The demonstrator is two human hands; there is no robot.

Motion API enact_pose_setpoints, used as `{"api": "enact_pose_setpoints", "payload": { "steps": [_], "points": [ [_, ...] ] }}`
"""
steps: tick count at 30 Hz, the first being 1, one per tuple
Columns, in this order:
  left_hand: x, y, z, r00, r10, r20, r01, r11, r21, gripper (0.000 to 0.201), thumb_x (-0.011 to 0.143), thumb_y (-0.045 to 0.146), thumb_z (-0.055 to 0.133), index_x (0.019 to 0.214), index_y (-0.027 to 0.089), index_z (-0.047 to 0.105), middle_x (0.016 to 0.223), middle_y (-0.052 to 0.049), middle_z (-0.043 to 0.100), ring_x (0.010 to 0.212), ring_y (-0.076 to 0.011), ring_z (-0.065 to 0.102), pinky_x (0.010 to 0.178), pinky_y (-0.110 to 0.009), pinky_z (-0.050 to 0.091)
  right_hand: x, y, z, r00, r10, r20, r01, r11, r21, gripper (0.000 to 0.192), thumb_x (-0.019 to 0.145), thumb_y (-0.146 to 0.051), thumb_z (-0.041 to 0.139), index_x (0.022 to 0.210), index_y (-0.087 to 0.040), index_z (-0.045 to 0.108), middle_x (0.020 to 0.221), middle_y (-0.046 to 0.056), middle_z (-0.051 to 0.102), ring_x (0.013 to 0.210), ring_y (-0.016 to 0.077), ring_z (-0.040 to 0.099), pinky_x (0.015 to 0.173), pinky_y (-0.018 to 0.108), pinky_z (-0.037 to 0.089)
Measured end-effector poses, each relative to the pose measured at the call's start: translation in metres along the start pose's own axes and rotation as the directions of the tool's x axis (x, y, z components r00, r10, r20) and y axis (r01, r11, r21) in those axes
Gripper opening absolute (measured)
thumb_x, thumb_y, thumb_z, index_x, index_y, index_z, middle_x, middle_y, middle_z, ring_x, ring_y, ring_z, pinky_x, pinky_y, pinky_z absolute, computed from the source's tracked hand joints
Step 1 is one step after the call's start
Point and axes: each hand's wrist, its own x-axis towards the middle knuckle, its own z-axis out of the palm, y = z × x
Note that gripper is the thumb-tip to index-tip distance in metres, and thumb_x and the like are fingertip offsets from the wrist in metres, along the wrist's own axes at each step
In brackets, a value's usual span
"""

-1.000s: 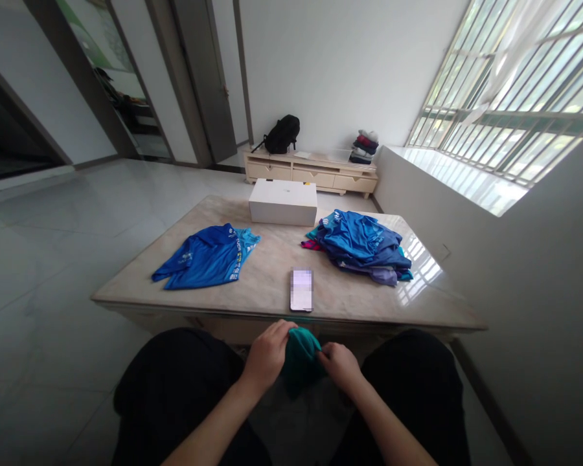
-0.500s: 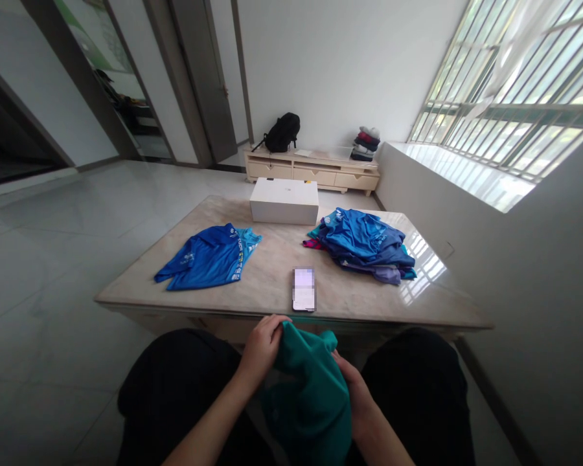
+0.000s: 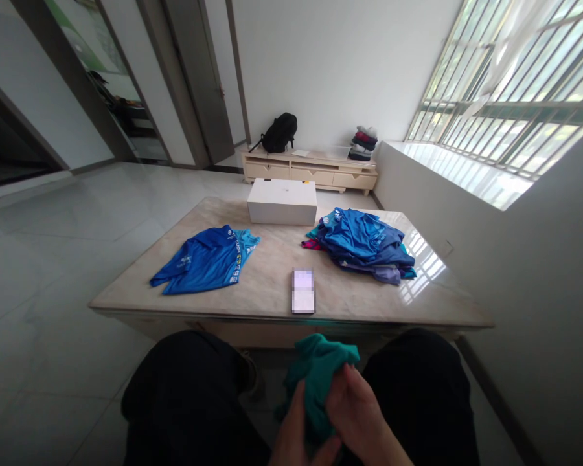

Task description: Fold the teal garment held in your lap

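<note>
Both hands are bunching a teal garment (image 3: 318, 375) low between the knees, the left hand (image 3: 296, 433) and right hand (image 3: 357, 414) each closing its grip on the cloth to gather it. Ahead, the surface (image 3: 272, 285) is carrying a flat blue shirt (image 3: 204, 259) apart from a heaped pile of clothes (image 3: 362, 243), with a phone (image 3: 303, 291) lying between them.

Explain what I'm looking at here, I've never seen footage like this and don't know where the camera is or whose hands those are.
There is no machine here. The one view comes from a camera worn on a person's head, looking forward and down, so the hands are the wearer's own. The left hand and right hand both grip a bunched teal garment over the lap. In front is a marble-topped table. On it lie a blue shirt spread flat, a heap of blue clothes, a phone and a white box. Behind stands a low cabinet with a black backpack.
</note>
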Motion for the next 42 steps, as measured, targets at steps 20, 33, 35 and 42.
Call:
{"api": "enact_pose_setpoints", "payload": {
  "steps": [20,33,35,42],
  "points": [
    [0.047,0.04,-0.1,0.93,0.298,-0.213,-0.158,0.85,0.502,0.041,0.071,0.005,0.047,0.096,0.025,0.072,0.1,-0.004,0.077,0.093,-0.0237,0.075,0.08,-0.029,0.06,-0.02,-0.017,-0.044,0.575,-0.813,0.092,0.572,0.319,-0.756,0.021,0.079,-0.024,0.083,0.058,-0.023,0.08,0.057,0.002,0.073,0.045,0.0164,0.064,0.051,0.024,0.058],
    [0.038,0.063,-0.118,0.881,0.458,-0.123,-0.296,0.734,0.611,0.037,0.086,0.01,0.058,0.113,0.029,0.075,0.11,-0.004,0.076,0.101,-0.0202,0.076,0.096,-0.024,0.06,-0.006,-0.052,-0.056,0.67,-0.568,-0.477,0.291,0.793,-0.536,0.037,0.072,-0.049,0.089,0.092,-0.018,0.086,0.077,0.006,0.079,0.064,0.0184,0.067,0.06,0.027,0.056],
    [0.038,0.065,-0.121,0.894,0.422,-0.152,-0.271,0.777,0.568,0.036,0.086,0.011,0.057,0.11,0.03,0.077,0.108,-0.003,0.078,0.098,-0.021,0.078,0.092,-0.025,0.062,-0.007,-0.053,-0.06,0.669,-0.551,-0.499,0.291,0.812,-0.506,0.038,0.073,-0.048,0.089,0.096,-0.017,0.086,0.08,0.005,0.079,0.067,0.018,0.067,0.061,0.026,0.055],
    [0.038,0.081,-0.138,0.937,0.249,-0.244,-0.14,0.909,0.392,0.027,0.079,0.018,0.064,0.093,0.032,0.082,0.088,0.005,0.084,0.078,-0.0183,0.081,0.075,-0.017,0.063,-0.009,-0.047,-0.069,0.613,-0.625,-0.483,0.339,0.76,-0.554,0.036,0.079,-0.04,0.086,0.105,-0.016,0.083,0.098,0.006,0.08,0.088,0.0211,0.071,0.077,0.029,0.058]
  ]
}}
